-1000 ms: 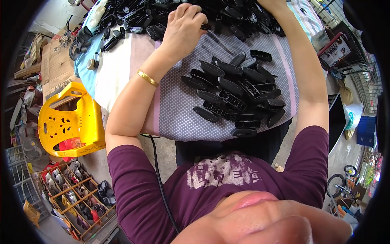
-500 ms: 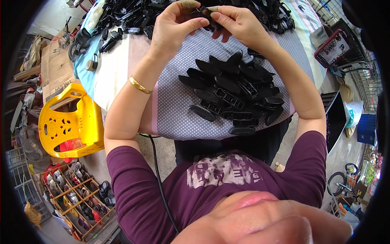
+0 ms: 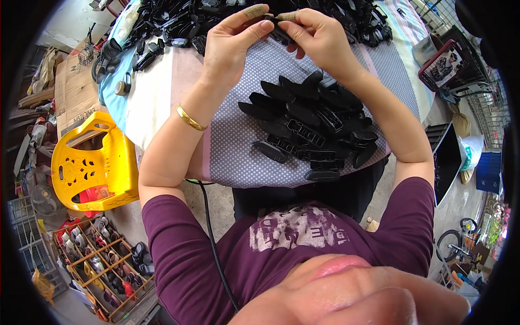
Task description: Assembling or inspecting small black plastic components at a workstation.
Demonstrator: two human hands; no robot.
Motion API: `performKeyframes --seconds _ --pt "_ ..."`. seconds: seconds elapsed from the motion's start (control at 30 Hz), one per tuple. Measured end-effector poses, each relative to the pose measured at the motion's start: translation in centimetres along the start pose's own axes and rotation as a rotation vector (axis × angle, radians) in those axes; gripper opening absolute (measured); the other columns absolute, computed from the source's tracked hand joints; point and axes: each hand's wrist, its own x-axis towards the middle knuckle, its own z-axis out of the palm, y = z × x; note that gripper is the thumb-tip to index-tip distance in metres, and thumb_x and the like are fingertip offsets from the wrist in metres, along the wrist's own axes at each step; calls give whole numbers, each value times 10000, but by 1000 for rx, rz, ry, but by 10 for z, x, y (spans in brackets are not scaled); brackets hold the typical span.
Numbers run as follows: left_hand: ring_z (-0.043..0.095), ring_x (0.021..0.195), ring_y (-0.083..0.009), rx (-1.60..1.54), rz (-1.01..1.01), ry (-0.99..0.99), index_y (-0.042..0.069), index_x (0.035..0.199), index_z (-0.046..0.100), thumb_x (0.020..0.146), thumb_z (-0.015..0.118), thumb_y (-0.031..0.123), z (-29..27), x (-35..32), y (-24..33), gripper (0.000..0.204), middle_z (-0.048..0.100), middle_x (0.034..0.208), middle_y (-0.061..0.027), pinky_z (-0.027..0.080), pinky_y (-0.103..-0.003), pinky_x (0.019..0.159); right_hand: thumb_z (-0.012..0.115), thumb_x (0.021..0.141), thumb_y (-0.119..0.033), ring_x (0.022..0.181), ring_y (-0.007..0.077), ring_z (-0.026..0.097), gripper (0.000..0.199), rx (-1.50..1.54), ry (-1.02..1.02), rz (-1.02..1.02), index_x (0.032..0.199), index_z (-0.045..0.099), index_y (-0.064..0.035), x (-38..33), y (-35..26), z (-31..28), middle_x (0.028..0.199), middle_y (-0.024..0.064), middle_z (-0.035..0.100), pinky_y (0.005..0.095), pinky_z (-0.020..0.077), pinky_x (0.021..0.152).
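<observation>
At the far side of the table, my hands are close together at fingertip level. My right hand point(image 3: 322, 46) pinches a small black plastic piece point(image 3: 280, 36), partly hidden by its fingers. My left hand point(image 3: 230, 51) has thumb and forefinger curled toward the same spot; what lies between their tips is too small to make out. Both forefingers wear tan coverings, and a gold bracelet circles my left wrist. Between my forearms lies a heap of black plastic clip-like parts point(image 3: 306, 122), some smooth and curved, others showing slotted undersides.
A bigger pile of black parts point(image 3: 179, 24) spreads along the table's far side. The tablecloth point(image 3: 230, 157) is dotted grey with pink stripes. A phone on a stand point(image 3: 444, 65) is at the right. A yellow plastic chair point(image 3: 89, 168) and a shoe rack point(image 3: 108, 260) stand left.
My left thumb and forefinger have spread slightly apart at the tips, and the left hand has shifted a little down. My right hand stays near the same place. The near heap looks nearly unchanged.
</observation>
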Motion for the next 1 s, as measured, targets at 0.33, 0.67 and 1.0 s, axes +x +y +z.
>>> performKeyframes --seconds 0.33,0.67,1.0 --pt "714 935 -154 -115 -58 5 8 1219 712 929 660 -92 26 -7 28 312 750 1128 -122 561 -236 823 774 946 -275 726 93 673 353 -226 -256 39 1144 717 12 -3 -31 -5 875 52 731 244 555 654" --pt "713 966 -153 -372 371 -541 2 1254 698 938 640 -105 0 18 -6 339 754 1124 -123 567 -247 858 818 891 -255 662 132 671 326 -268 -97 -133 1080 752 2 -13 -32 13 769 76 716 265 534 625" --pt "640 822 -87 800 247 -178 10 1431 570 844 805 -46 54 -21 46 635 751 1050 -52 542 -226 759 633 876 -142 1065 362 657 244 -1168 95 -413 1068 751 -48 94 40 -123 1107 174 733 470 521 956"
